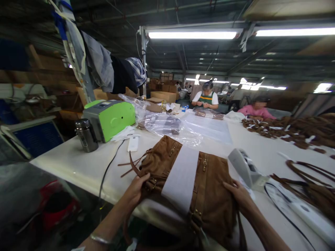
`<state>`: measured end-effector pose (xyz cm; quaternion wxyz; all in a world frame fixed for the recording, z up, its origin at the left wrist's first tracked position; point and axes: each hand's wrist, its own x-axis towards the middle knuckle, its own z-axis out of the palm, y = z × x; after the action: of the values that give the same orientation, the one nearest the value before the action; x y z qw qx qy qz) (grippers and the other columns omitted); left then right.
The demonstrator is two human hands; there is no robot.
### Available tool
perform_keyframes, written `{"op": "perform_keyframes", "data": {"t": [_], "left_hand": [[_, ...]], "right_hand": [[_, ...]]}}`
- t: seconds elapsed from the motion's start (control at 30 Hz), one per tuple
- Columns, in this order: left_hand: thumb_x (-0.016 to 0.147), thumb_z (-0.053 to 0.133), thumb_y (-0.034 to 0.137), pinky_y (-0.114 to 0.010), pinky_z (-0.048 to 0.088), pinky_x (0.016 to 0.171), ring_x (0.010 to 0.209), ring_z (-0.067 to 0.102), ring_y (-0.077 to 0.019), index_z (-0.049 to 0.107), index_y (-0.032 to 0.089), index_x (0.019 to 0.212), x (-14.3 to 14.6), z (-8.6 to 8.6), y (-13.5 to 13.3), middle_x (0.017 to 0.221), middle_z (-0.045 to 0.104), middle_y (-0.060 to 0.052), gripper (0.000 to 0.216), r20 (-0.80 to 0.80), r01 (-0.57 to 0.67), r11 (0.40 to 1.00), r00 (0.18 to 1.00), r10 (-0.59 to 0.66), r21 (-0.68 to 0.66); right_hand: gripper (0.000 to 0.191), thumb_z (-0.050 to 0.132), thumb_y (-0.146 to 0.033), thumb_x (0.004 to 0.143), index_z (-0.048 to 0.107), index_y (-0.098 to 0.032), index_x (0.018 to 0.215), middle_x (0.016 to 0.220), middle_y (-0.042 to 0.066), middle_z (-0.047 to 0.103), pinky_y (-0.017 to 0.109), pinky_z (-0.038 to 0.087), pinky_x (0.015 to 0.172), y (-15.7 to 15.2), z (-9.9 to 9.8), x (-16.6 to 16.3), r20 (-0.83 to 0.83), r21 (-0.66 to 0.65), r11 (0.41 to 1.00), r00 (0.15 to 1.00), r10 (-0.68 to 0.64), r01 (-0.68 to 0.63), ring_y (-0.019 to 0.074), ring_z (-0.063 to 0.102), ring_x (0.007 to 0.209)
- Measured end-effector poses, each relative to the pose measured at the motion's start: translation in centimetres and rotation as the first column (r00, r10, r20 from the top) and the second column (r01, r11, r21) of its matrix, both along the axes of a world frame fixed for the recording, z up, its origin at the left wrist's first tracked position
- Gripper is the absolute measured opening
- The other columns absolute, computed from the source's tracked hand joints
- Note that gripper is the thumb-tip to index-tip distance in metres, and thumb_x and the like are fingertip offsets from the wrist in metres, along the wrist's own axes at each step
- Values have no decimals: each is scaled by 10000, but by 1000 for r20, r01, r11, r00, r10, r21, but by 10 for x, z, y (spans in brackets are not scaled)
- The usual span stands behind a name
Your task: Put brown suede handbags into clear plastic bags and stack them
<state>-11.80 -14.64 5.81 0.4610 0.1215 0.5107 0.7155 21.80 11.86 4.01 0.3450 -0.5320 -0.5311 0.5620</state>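
A brown leather handbag (pixel 214 188) with buckles and straps lies at the front edge of the table, partly hanging over it. Around its middle runs a wide white paper band (pixel 183 170). My left hand (pixel 137 188) grips the bag's left side, thumb on top and fingers underneath. On the right side, my right hand (pixel 238 195) holds the bag's edge the same way, its fingers mostly hidden below. Thin brown straps (pixel 133 165) stick out past the bag's left end.
A green and grey machine (pixel 112 118) stands at left beside a metal flask (pixel 86 135). Clear plastic bags (pixel 167 125) lie behind the handbag. A white tape dispenser (pixel 246 167) is at right, near a power strip (pixel 311 212) and brown straps (pixel 306 181). Two people sit across the table.
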Motion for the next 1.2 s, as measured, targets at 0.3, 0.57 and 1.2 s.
{"op": "perform_keyframes", "data": {"t": [0.3, 0.57, 1.2], "left_hand": [[902, 437, 567, -283, 439, 590, 585, 596, -180, 602, 191, 764, -25, 37, -66, 638, 626, -6, 433, -733, -89, 865, 577, -359, -493], [847, 686, 327, -437, 457, 922, 1053, 595, -311, 645, 159, 936, -10, 39, 30, 1039, 673, -106, 195, -843, -405, 765, 27, -537, -501], [859, 632, 360, -379, 474, 839, 997, 648, -306, 597, 198, 1111, -17, 21, 47, 1061, 698, -108, 301, -823, -58, 833, 210, -528, -550]], "right_hand": [[543, 621, -596, 592, 695, -212, 967, 903, 170, 747, 530, 565, 846, 54, 27, 46, 680, 385, 853, 733, -5, -351, 419, 703, 946], [515, 430, -109, 855, 585, -243, 1327, 1448, 68, 541, 451, 311, 1179, -13, 116, -219, 878, 475, -169, 450, 164, -864, 241, 419, 1393], [136, 590, -270, 866, 723, -243, 858, 827, 30, 731, 416, 332, 1068, 38, 117, -295, 976, -42, -375, -118, 181, -926, 205, 665, 867]]}}
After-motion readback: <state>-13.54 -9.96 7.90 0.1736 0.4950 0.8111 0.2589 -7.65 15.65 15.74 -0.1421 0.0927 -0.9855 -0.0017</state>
